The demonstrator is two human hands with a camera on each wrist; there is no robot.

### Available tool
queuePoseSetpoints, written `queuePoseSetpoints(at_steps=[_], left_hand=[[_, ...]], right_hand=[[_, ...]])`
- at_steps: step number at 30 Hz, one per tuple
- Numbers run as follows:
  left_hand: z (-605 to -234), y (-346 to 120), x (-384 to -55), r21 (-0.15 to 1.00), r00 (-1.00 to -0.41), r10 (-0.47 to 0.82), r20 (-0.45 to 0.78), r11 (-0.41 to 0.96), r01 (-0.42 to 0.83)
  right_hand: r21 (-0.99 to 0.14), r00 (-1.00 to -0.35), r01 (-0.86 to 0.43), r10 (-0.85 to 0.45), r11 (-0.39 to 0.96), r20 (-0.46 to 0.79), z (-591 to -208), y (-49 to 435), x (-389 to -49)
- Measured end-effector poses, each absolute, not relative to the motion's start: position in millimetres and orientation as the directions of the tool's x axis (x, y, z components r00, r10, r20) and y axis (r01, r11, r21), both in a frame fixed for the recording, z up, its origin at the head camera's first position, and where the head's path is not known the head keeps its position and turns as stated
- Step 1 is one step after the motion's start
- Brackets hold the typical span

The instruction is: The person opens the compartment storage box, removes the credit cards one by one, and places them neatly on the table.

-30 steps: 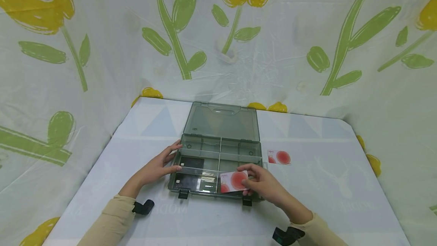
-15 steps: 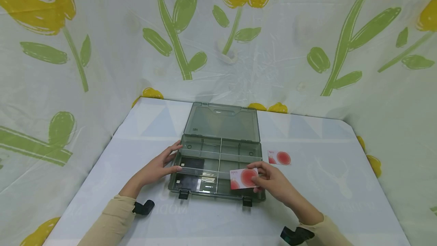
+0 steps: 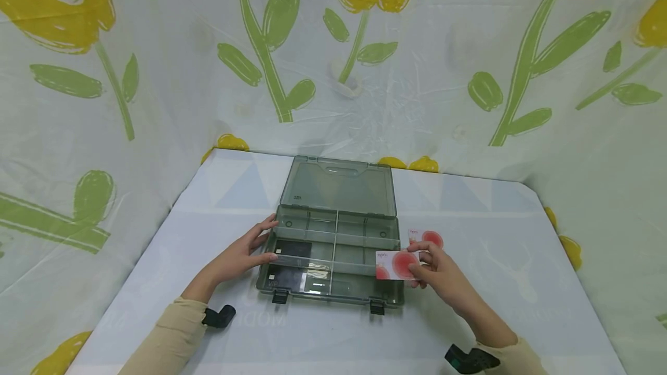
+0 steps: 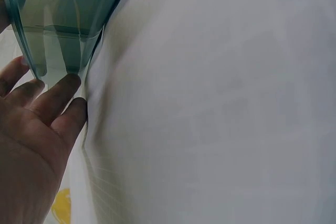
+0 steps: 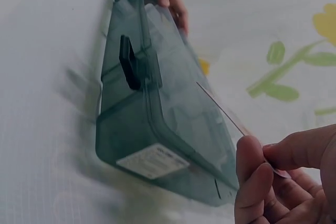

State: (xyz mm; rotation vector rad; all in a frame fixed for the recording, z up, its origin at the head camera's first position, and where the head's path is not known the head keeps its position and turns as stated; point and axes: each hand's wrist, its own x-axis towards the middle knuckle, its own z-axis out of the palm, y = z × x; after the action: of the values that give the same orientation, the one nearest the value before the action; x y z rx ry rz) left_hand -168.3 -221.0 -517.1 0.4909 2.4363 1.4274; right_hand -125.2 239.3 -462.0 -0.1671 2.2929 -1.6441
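A translucent grey-green compartment box (image 3: 359,288) stands with its lid (image 3: 339,187) folded back. My left hand (image 3: 237,256) rests against the box's left side; the left wrist view shows its straight fingertips touching the wall. My right hand (image 3: 440,274) pinches a white card with a red circle (image 3: 396,265) between thumb and fingers, over the box's right edge. Seen edge-on in the right wrist view, the card (image 5: 223,109) is a thin line above the box. A matching card (image 3: 432,239) lies on the table to the right, partly covered by the held card and hand.
Inside the box's left compartments lie dark cards (image 3: 283,276), one marked VIP. Clear dividers (image 3: 336,228) split the interior. Two black latches (image 3: 279,296) jut from the front. A patterned white table (image 3: 521,271) surrounds the box, with a flower-print curtain (image 3: 417,91) behind.
My right hand has moved right with the pinched card, from above the box's front middle to its right edge. The left hand and box have stayed put.
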Motion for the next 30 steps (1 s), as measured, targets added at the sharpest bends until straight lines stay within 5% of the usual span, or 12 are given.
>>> queuePoseSetpoints(at_steps=[30], left_hand=[[-516.7, -220.4, -168.1, 0.879, -0.905, 0.42, -0.066, 0.455, 0.147]], right_hand=[[-0.849, -0.952, 0.276, 0.01, 0.45, -0.305, -493.0, 302.4, -134.5]])
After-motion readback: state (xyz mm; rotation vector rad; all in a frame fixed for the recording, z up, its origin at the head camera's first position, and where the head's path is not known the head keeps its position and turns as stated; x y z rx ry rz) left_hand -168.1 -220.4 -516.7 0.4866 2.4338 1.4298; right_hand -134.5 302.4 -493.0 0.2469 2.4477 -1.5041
